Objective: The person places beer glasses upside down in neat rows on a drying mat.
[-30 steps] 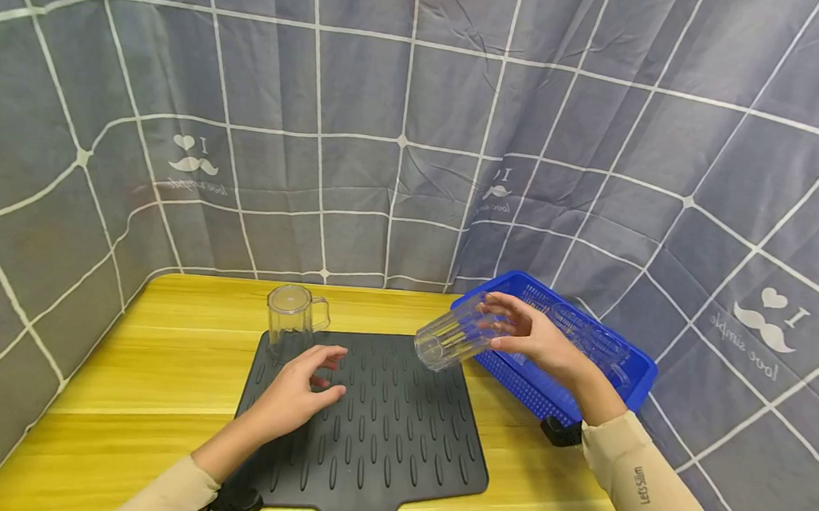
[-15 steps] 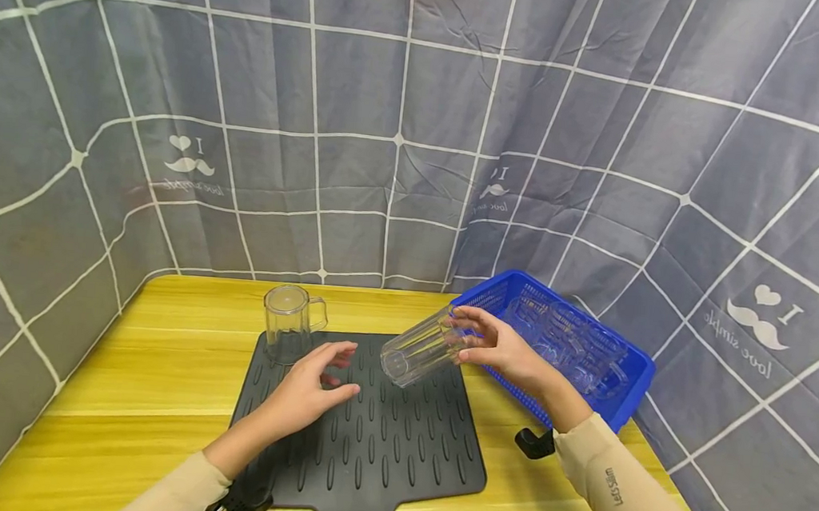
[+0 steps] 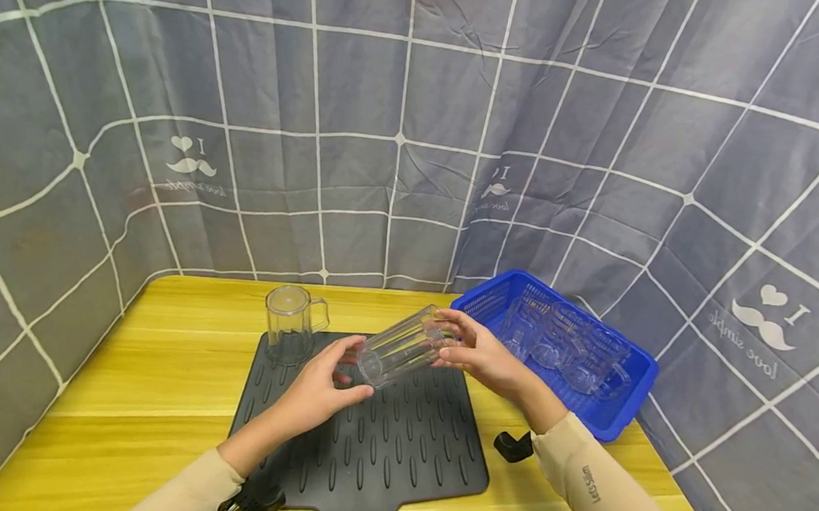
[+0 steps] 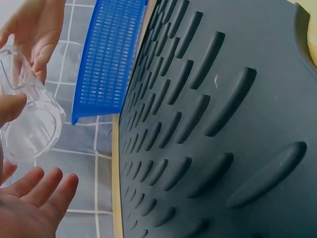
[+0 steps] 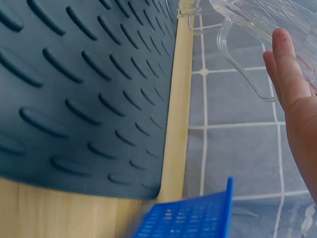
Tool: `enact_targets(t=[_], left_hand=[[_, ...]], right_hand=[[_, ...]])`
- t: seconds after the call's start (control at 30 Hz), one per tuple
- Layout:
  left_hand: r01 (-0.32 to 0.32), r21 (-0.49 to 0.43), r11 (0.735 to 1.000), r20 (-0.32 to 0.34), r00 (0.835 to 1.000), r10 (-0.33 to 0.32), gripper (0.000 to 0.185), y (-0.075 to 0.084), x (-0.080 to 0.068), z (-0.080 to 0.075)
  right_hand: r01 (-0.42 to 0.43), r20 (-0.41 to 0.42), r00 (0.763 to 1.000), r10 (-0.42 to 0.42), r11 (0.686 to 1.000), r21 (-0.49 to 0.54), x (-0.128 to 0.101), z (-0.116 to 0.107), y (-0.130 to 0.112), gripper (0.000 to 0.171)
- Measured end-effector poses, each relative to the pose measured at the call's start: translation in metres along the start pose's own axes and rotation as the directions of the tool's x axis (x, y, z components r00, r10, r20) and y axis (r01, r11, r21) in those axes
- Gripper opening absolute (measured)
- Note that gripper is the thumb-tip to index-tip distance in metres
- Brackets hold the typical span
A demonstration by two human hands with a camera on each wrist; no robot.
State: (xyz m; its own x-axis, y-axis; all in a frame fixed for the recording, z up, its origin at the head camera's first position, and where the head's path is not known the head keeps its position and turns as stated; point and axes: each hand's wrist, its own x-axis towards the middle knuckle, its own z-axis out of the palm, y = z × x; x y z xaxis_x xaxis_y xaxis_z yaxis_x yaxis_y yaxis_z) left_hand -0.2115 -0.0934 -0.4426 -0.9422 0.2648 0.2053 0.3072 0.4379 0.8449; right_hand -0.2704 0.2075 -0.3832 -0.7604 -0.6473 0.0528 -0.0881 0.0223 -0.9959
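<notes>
A clear glass mug (image 3: pixel 399 349) is tilted above the dark ribbed drying mat (image 3: pixel 394 455), its base toward the left. My right hand (image 3: pixel 481 356) holds it near the rim end. In the right wrist view the mug's handle (image 5: pixel 242 69) sticks out past the fingers. My left hand (image 3: pixel 314 388) is at the base with thumb and fingers spread around it; in the left wrist view the base (image 4: pixel 34 131) lies between them, and I cannot tell whether they touch. Another clear mug (image 3: pixel 290 326) stands at the mat's back left corner, handle to the right.
A blue plastic basket (image 3: pixel 630 409) sits right of the mat and contains several clear glass mugs (image 3: pixel 550 347). Beneath everything is a yellow wooden table (image 3: pixel 118 377). A grey checked curtain (image 3: pixel 359 163) encloses the back and sides.
My right hand has carried the mug leftward from over the basket to above the mat. My left hand has shifted slightly right, and the mug's base has come up to it.
</notes>
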Motion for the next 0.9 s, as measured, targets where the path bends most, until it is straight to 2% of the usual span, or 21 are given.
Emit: enact_targets(t=[0.17, 0.37, 0.57, 0.77, 0.9], left_hand=[[0.04, -0.026, 0.999, -0.029, 0.999, -0.041, 0.078, 0.0, 0.001, 0.003], [0.024, -0.084, 0.996, -0.05, 0.998, -0.029, 0.077, -0.002, 0.003, 0.003], [0.029, -0.143, 0.989, -0.038, 0.999, -0.034, 0.075, 0.0, 0.004, 0.003], [0.01, -0.145, 0.989, -0.039, 0.999, -0.015, 0.074, 0.0, 0.003, 0.003], [-0.005, -0.185, 0.983, -0.049, 0.999, -0.004, 0.073, 0.002, 0.004, -0.001]], right_hand=[[-0.016, -0.002, 1.0, 0.016, 0.999, 0.038, 0.003, 0.005, 0.005, 0.072], [-0.013, -0.001, 1.0, 0.013, 0.992, 0.122, 0.005, 0.007, 0.012, 0.077], [-0.026, 0.013, 1.0, 0.023, 0.976, 0.218, 0.005, 0.007, 0.017, 0.076], [-0.046, 0.025, 0.999, 0.042, 0.972, 0.232, 0.005, 0.006, 0.017, 0.076], [-0.047, 0.049, 0.998, 0.037, 0.975, 0.219, 0.007, 0.004, 0.018, 0.076]])
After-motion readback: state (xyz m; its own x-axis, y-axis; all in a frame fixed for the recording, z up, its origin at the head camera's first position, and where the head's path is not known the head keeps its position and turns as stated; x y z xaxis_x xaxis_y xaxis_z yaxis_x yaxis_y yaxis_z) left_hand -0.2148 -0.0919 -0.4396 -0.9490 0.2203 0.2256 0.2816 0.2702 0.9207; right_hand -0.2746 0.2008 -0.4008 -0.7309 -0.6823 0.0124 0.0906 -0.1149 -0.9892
